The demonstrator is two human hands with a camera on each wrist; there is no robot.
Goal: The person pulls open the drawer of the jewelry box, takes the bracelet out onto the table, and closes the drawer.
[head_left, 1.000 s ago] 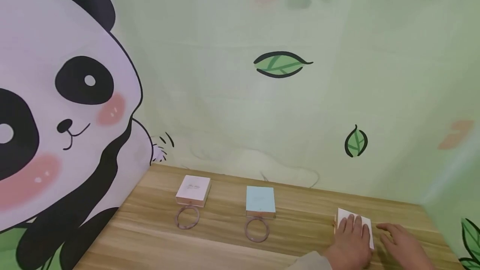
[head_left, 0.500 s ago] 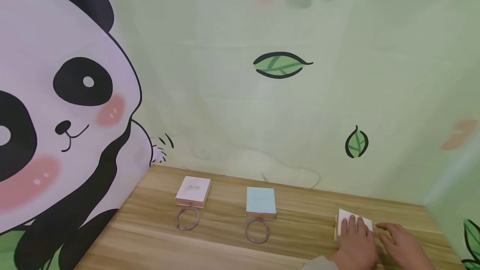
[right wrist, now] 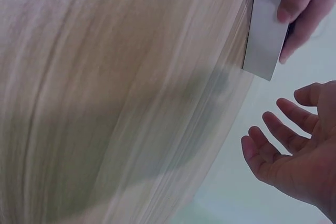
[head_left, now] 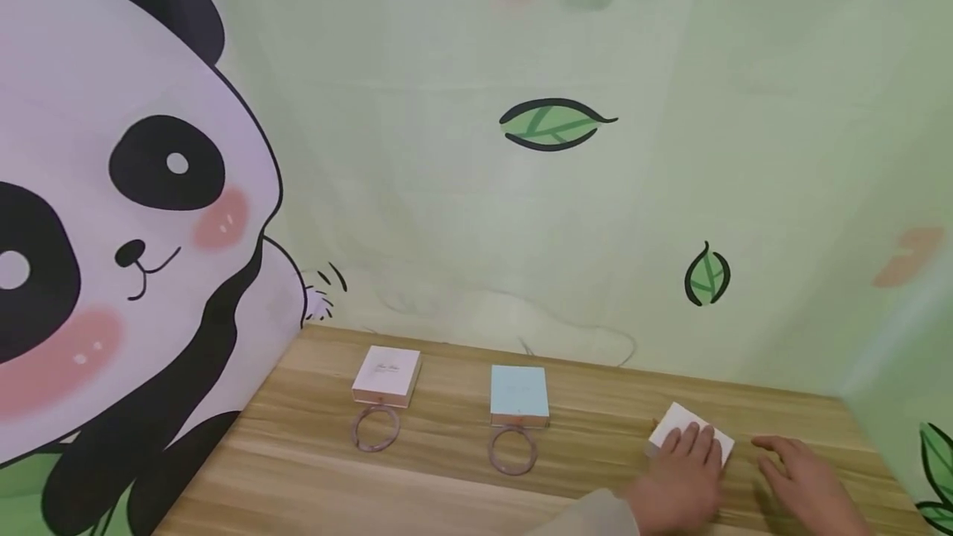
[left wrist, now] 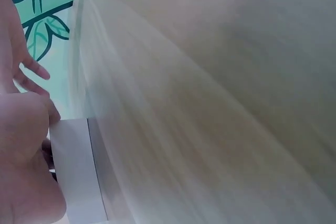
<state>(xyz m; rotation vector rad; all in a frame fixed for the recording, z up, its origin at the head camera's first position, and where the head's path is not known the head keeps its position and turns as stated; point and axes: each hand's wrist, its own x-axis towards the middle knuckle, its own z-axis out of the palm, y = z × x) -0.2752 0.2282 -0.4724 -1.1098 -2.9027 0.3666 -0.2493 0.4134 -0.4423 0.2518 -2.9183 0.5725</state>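
The left hand (head_left: 677, 486) lays its fingers over the white box (head_left: 676, 418) at lower right (whether they clamp it, I cannot tell); just beside, the right hand (head_left: 807, 482) hovers, fingers apart.

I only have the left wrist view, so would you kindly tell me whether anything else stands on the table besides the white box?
Observer: Yes, the head view shows a pink box and a light blue box on the table, both to the left of the white box.
Operator: Thank you. Does anything lie in front of those two?
Observer: A purplish ring lies just in front of the pink box, and a second ring just in front of the light blue one.
Operator: And is the right hand touching the white box?
Observer: No, the right wrist view shows a gap between them.
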